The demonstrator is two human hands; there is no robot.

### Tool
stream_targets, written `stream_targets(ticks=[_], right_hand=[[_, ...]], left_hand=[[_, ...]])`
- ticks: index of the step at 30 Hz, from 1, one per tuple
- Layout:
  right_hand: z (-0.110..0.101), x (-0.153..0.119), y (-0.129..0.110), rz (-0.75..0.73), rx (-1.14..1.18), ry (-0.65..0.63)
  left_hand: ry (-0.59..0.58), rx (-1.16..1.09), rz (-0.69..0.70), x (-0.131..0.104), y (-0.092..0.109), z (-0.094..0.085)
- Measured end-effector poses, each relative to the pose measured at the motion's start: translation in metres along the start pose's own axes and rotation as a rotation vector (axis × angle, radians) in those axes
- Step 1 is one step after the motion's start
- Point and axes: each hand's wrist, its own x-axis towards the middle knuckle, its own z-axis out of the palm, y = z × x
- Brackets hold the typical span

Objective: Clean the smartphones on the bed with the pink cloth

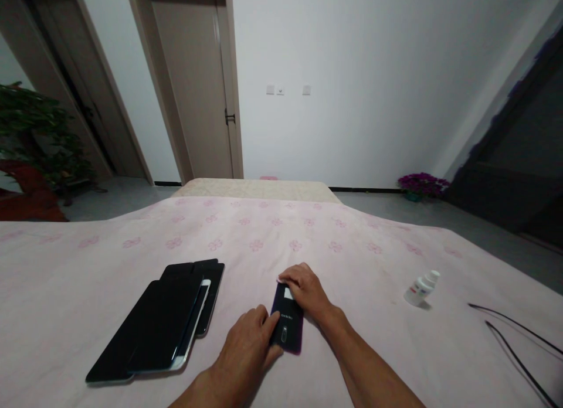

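The left forearm [197, 390] and right forearm [373, 361], both bare, slanted inward from the bottom of the view. The left hand [248, 337] was nearer the body, back upward, fingers bent, thumb low. The right hand [308, 289] reached farther forward, its fingers curled close together, pointing inward.

The phone [291, 326] is purple-edged black, the cloth [246, 273] pale pink with pink flowers [256, 245].

Held along one side in the left hand [248, 340], far end beneath the right hand [310, 292]: dark, glossy, rectangular smartphone [291, 327], back side up, with elongated camera strip [284, 335] beside the left.
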Motion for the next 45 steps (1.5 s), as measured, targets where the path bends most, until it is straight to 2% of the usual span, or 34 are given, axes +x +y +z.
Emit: stream_targets(ticks=[3, 10, 17, 23, 31, 37, 45], right_hand=[[-0.002, -0.002, -0.001, -0.063, 0.031, -0.031], [-0.012, -0.008, 0.005, 0.079, -0.108, 0.1], [-0.003, -0.003, -0.001, -0.093, -0.045, -0.044], [-0.005, -0.003, 0.002, -0.035, -0.145, 0.012], [0.001, -0.007, -0.018, -0.152, -0.16, -0.162], [-0.003, -0.011, -0.022, -0.11, -0.193, -0.108], [-0.001, -0.02, -0.04, -0.231, -0.082, -0.202]], left_hand=[[0.059, -0.006, 0.046, 0.0, -0.005, 0.008], [0.133, 0.093, 0.13, -0.001, -0.009, 0.018], [0.137, 0.128, 0.15, 0.001, -0.009, 0.02], [0.128, 0.132, 0.147, 0.001, -0.007, 0.018], [0.109, 0.119, 0.125, -0.001, -0.004, 0.012], [0.13, 0.116, 0.116, -0.001, -0.005, 0.012], [0.194, 0.177, 0.167, -0.003, -0.005, 0.023]])
